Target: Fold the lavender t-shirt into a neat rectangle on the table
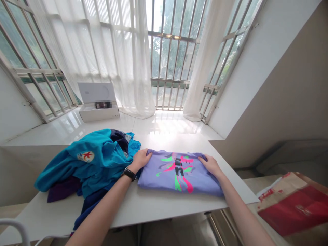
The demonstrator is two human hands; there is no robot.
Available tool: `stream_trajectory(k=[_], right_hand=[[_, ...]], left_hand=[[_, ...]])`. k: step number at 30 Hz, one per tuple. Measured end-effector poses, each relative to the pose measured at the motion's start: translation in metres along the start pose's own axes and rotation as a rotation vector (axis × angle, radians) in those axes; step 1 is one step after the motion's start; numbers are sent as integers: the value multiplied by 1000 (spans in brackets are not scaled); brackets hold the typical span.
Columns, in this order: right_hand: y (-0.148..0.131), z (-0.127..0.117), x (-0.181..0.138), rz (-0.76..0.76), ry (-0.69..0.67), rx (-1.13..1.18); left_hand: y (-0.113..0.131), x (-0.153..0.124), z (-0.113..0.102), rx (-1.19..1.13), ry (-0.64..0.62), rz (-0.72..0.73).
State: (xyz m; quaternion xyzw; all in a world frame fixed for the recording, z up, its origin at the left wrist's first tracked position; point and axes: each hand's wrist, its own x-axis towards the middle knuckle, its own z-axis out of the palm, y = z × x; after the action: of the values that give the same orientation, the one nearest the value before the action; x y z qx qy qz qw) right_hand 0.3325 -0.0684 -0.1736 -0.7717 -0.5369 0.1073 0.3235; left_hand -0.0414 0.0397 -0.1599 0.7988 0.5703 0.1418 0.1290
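Observation:
A purple T-shirt (164,179) with a pink, green and black print lies folded into a rectangle on the white table (143,208). My left hand (140,159) grips its far left corner, thumb on top and the other fingers hidden by cloth. At the far right corner, my right hand (210,164) pinches the fabric the same way. A dark watch circles my left wrist. Just left of that hand is a loose heap of clothes, with a bright blue garment (99,171) bearing a round badge on top and darker cloth under it.
An open white box (99,114) stands on the window sill behind the heap. Sheer white curtains (102,51) hang before barred windows. To the right of the table sits a red and brown paper bag (294,208). A white curved tube (16,225) shows at lower left.

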Motion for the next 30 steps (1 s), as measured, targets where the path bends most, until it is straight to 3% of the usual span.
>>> stream_trajectory(k=[3, 9, 14, 17, 20, 22, 26, 30], right_hand=[[12, 15, 1, 40, 47, -47], [23, 19, 9, 47, 20, -169], [21, 22, 17, 74, -5, -281], [12, 15, 10, 75, 34, -287], [-3, 7, -14, -26, 186, -322], [-15, 10, -39, -110, 225, -338], [-31, 37, -91, -138, -20, -410], [-33, 59, -105, -107, -174, -536]], left_hand=[[-4, 1, 10, 14, 11, -35], [-3, 5, 12, 54, 22, -95], [0, 7, 12, 49, 4, -124], [-4, 4, 10, -51, 56, -117], [-4, -3, 7, -139, 208, 33], [-1, -10, 7, -164, 222, 236], [9, -27, 19, -105, -73, 630], [10, -30, 32, -3, -148, 648]])
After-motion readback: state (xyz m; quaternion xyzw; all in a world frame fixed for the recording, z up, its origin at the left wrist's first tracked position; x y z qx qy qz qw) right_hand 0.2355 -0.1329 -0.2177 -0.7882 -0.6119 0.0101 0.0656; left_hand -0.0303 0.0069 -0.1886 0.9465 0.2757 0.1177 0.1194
